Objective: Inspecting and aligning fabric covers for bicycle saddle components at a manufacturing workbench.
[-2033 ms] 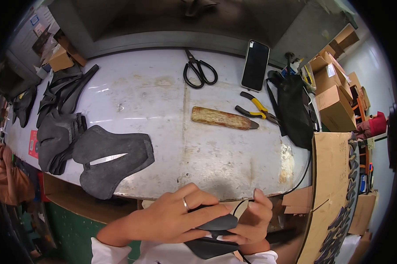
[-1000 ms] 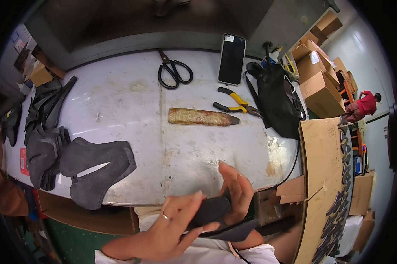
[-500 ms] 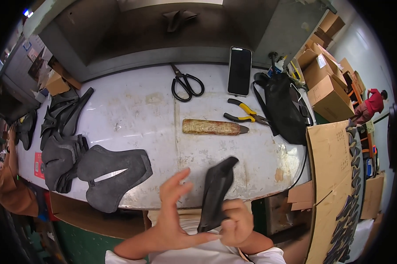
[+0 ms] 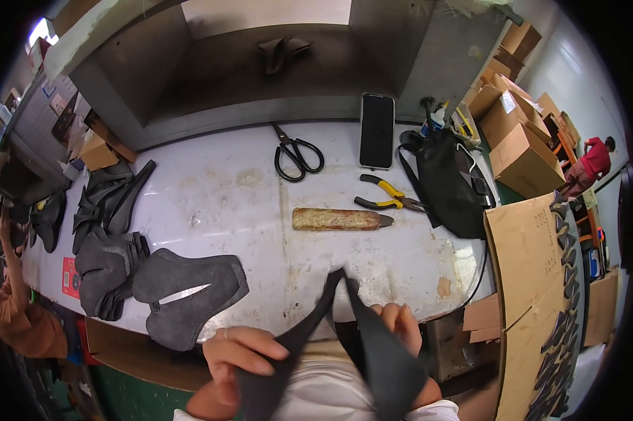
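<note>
At the table's near edge, a black shoe upper (image 4: 387, 354) is spread into a V with its joined tip pointing away from me. My left hand (image 4: 241, 356) is closed on its left flap, fingers over the top. On the right flap, my right hand (image 4: 401, 328) is closed from behind, partly hidden by the material. The lower ends of both flaps are blurred. To the left lie a flat dark grey upper piece (image 4: 222, 277) with a slit and a stack of similar pieces (image 4: 106, 270). Folded black uppers (image 4: 113, 200) are heaped behind that stack.
Beyond my hands lie a knife with a wrapped handle (image 4: 337, 219), yellow-handled pliers (image 4: 390, 194), black scissors (image 4: 299, 154), a phone (image 4: 377, 131) and a black bag (image 4: 446, 182). A grey open cabinet (image 4: 260, 105) spans the back. Cardboard (image 4: 523, 266) stands right; another person's arm (image 4: 15, 281) shows left.
The shoe upper has gone from folded and upright in my right hand to opened out, lower and nearer me. My left hand, open before, has closed on one flap.
</note>
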### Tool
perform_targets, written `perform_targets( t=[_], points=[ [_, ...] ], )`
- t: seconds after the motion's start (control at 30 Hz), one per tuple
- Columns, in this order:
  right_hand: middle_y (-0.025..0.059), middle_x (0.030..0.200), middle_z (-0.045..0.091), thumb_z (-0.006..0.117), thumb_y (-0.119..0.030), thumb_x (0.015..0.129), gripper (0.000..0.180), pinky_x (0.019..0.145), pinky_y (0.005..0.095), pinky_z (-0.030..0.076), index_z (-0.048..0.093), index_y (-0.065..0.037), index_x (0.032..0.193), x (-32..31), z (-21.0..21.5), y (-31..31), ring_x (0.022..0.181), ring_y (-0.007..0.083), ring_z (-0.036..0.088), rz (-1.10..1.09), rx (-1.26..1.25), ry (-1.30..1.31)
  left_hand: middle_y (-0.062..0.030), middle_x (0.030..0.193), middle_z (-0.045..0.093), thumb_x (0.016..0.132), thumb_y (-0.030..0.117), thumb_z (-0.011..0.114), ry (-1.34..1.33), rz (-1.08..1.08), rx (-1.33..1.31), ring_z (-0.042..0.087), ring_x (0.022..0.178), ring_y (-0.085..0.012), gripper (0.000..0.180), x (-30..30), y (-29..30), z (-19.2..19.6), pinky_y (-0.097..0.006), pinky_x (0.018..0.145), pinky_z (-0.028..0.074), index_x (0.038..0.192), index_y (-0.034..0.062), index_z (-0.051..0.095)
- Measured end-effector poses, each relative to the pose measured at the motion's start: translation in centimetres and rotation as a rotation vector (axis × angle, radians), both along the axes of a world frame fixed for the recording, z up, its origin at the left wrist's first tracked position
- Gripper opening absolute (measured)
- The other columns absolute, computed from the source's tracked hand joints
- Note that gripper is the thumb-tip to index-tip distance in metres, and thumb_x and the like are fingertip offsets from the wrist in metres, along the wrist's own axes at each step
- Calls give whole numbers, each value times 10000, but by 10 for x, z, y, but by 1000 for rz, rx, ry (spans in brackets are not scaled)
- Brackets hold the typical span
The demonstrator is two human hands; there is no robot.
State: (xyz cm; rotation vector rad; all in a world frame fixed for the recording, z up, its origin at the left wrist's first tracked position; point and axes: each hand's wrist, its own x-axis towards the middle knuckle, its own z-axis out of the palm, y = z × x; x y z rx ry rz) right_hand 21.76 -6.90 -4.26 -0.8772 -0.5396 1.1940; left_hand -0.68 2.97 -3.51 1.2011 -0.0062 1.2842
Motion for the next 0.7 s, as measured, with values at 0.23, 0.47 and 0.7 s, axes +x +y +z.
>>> perform_targets(
  t=[0.23,0.47,0.7],
  points=[
    [184,1144,626,767,-269,825,494,816,323,546,569,16,1177,17,-4,14,861,228,671,387,-138,468,-204,1166,637,762,-112,722,534,21,-425,635,1101,-251,420,-2,-11,20,-324,867,532,1166,-66,615],
    [87,939,661,688,-27,843,108,707,288,479,655,6,941,16,15,-4,783,150,604,361,-55,-155,-123,978,725,878,112,725,1033,-683,-16,687,850,-188,599,-14,25,23,-280,774,535,1417,36,473],
    [144,983,626,652,-128,896,150,813,345,461,653,21,913,13,4,7,921,217,576,529,140,-256,-70,747,667,809,-10,762,857,-382,-90,604,650,-112,778,18,2,42,-259,583,497,1477,41,368]
  ],
)
